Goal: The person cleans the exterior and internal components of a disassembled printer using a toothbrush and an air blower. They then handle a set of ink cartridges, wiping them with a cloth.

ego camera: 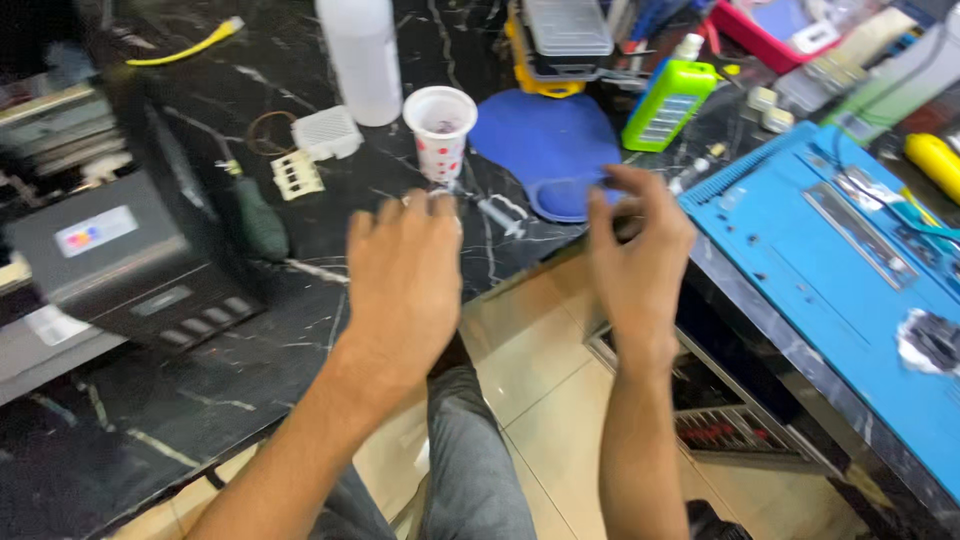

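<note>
My left hand hangs palm down over the edge of the black marble counter. Its fingertips curl onto the near end of a clear syringe that lies on the counter. Just behind the syringe stands a white paper cup with red dots. My right hand hovers at the counter's corner, by the front of a blue mouse pad. Its fingers are bent and its thumb is drawn in. Motion blur hides whether it pinches anything.
A black printer fills the left side, with a green-handled screwdriver and white plastic parts beside it. Behind are a white bottle, a green device and a parts box. A blue work mat lies at the right.
</note>
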